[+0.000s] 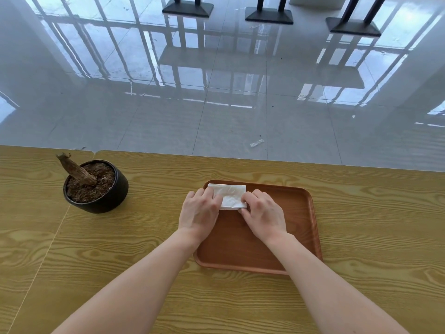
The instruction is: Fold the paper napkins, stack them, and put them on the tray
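Observation:
A folded white paper napkin stack [230, 195] lies in the far left corner of the brown wooden tray [296, 213] on the wood-grain table. My left hand [199, 210] holds the stack's left edge, fingers curled over it. My right hand [262, 213] grips the stack's right near corner with curled fingers. Both hands cover part of the napkins, so how many sheets are stacked is hidden.
A black pot [96, 189] with soil and a cut brown stump stands on the table to the left of the tray. The table's far edge [289, 162] runs just beyond the tray, with glossy tiled floor and dark table bases [268, 14] behind.

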A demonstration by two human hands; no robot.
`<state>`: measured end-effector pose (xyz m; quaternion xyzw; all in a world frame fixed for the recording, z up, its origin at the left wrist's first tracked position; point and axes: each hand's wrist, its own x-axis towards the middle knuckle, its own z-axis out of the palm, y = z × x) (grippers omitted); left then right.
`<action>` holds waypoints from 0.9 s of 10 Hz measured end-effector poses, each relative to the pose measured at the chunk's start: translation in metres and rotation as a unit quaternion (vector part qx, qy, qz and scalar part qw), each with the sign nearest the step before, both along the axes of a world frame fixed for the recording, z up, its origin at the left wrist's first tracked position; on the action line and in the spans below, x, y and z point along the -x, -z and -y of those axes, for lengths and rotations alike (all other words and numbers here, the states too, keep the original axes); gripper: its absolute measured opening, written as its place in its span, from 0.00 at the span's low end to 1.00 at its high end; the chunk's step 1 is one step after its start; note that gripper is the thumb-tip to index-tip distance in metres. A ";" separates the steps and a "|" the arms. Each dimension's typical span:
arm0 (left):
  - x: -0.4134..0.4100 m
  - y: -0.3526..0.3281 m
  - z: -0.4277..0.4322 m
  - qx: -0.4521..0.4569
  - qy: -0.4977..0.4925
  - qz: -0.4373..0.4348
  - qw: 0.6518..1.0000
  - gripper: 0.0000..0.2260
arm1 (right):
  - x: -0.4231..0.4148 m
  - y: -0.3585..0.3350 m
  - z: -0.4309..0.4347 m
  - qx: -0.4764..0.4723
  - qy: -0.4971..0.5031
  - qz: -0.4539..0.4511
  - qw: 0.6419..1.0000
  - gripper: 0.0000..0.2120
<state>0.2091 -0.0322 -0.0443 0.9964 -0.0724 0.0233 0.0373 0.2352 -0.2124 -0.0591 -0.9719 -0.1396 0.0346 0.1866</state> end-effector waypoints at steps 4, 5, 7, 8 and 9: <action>-0.003 0.008 0.001 0.035 -0.012 -0.004 0.999 0.07 | -0.006 0.001 -0.002 0.006 0.010 -0.006 1.000 0.07; -0.001 0.008 -0.001 0.048 -0.008 -0.010 0.999 0.04 | -0.005 -0.001 -0.002 0.007 0.011 -0.020 1.000 0.10; 0.002 0.002 -0.010 0.073 -0.056 -0.015 0.996 0.07 | -0.001 -0.014 0.001 0.002 0.029 -0.027 0.999 0.13; 0.002 -0.005 -0.016 0.074 -0.072 -0.005 0.995 0.09 | -0.001 -0.022 0.002 -0.007 0.032 -0.021 0.999 0.12; 0.003 -0.018 -0.021 0.030 -0.082 0.001 0.996 0.12 | -0.002 -0.035 0.001 0.019 0.028 0.003 0.999 0.11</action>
